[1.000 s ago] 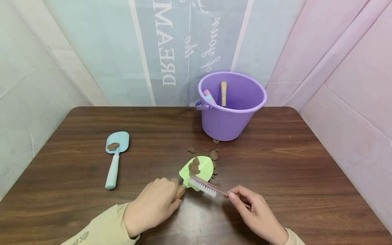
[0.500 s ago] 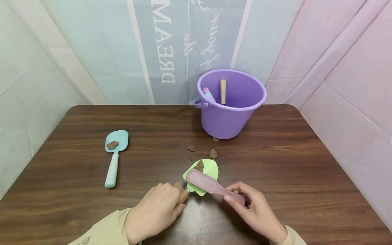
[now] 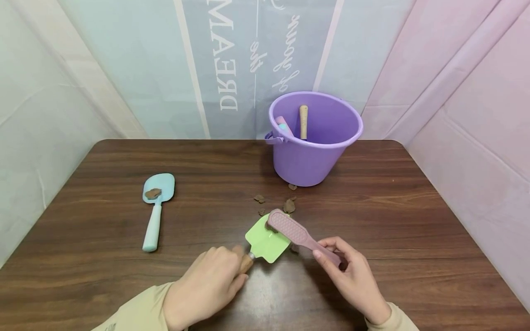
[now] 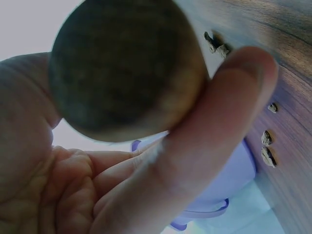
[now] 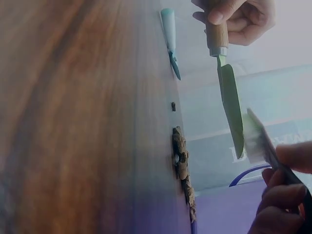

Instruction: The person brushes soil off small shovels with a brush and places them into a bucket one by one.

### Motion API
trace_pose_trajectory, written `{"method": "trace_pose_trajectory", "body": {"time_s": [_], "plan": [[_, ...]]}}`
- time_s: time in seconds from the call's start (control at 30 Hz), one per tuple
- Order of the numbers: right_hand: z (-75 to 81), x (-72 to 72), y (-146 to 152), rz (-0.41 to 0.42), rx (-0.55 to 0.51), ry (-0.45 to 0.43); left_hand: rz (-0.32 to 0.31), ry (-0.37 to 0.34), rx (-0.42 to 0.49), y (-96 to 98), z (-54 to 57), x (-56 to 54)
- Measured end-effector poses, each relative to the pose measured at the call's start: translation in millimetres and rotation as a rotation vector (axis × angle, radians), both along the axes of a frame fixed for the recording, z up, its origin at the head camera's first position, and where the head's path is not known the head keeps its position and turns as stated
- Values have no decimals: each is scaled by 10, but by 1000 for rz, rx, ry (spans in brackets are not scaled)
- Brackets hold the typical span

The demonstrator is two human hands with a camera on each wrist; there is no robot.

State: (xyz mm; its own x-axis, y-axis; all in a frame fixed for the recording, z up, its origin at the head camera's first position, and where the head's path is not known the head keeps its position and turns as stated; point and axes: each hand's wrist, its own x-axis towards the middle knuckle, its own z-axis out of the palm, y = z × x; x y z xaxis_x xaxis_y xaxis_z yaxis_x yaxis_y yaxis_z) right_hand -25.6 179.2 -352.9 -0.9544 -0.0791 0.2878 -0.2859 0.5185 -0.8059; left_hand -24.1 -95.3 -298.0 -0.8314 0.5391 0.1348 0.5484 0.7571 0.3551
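My left hand (image 3: 207, 287) grips the wooden handle (image 4: 126, 73) of a small green trowel (image 3: 265, 242). In the right wrist view the trowel's blade is lifted clear of the table. My right hand (image 3: 354, 280) pinches the handle of a pink brush (image 3: 291, 228), its textured back up in the head view. The brush head lies across the far part of the blade, white bristles (image 5: 253, 139) toward it. A bit of brown material (image 3: 270, 226) shows at the brush's edge; the rest under it is hidden. Several brown flakes (image 3: 289, 206) lie on the table beyond the blade.
A purple bucket (image 3: 302, 165) stands at the back, with a wooden handle (image 3: 303, 122) and a pink-and-blue handle (image 3: 283, 125) inside. A light blue shovel (image 3: 165, 185) lies at the left, a brown piece (image 3: 153, 193) on it. Fabric hangs behind the table.
My right hand has turned the brush back-up and moved it toward the far right edge of the blade. The brown lump on the trowel is now mostly out of sight. The left hand keeps its grip.
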Motion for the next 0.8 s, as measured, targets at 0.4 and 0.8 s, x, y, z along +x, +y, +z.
{"method": "trace_pose_trajectory", "body": {"time_s": [0.4, 0.8], "plan": [[0, -52, 33, -132, -51, 9, 21, -18, -5, -49, -21, 15], [-6, -15, 31, 79, -75, 88, 42, -16, -1, -42, -8, 14]]}}
